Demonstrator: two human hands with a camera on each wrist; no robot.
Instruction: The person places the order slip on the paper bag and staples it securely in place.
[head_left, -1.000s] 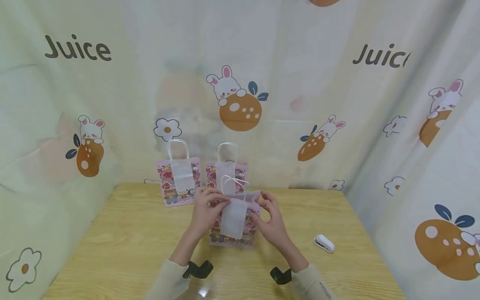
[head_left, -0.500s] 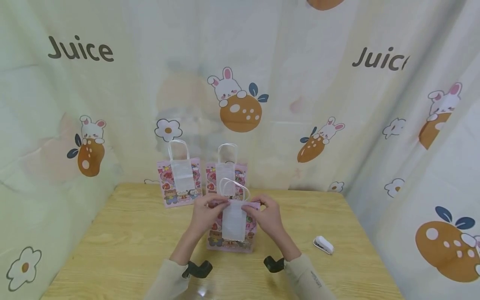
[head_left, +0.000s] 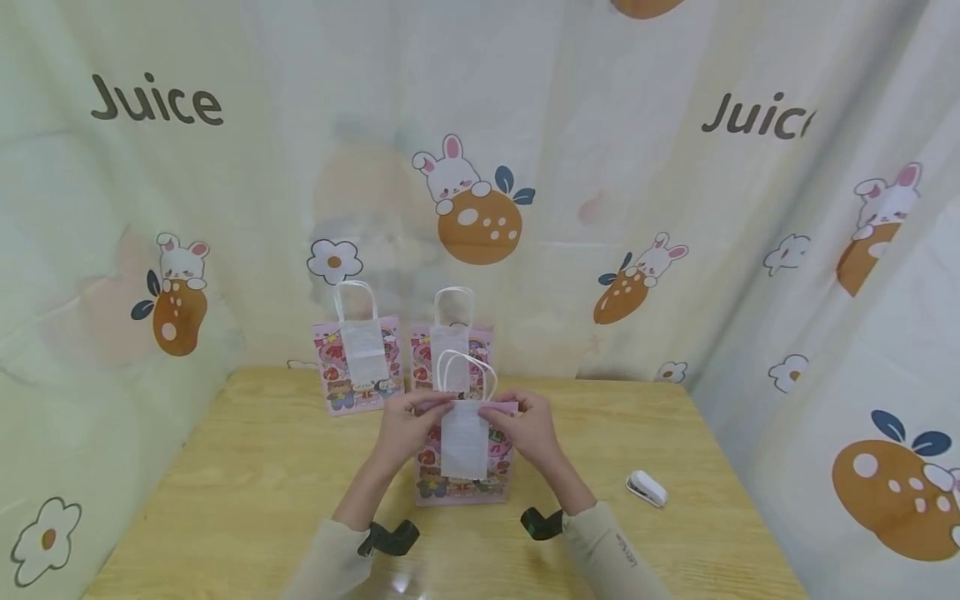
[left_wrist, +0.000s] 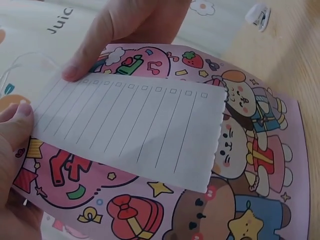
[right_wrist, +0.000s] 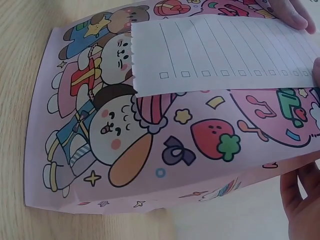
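In the head view, a pink cartoon-print paper gift bag [head_left: 461, 493] with white twisted handles stands upright on the table. A white lined note sheet [head_left: 465, 442] lies against its front, near the handles. My left hand [head_left: 405, 429] pinches the sheet's top left corner with the bag's rim, and my right hand [head_left: 534, 429] pinches the top right corner. The left wrist view shows small checkboxes along one side of the note sheet [left_wrist: 135, 125] and a torn, wavy bottom edge. In the right wrist view, the right hand's fingers [right_wrist: 302, 205] reach behind the bag [right_wrist: 165, 175].
Two similar pink bags, one at left [head_left: 339, 375] and one directly behind [head_left: 422, 350], stand at the table's back, each bearing a white sheet. A small white stapler [head_left: 647, 488] lies on the wooden table [head_left: 637, 433] at right. A printed curtain [head_left: 555, 317] encloses the back and sides.
My right hand has moved left from the bag's right edge to the sheet's top right corner. The bag's mouth, gaping earlier, now looks drawn together. The sheet hangs straighter.
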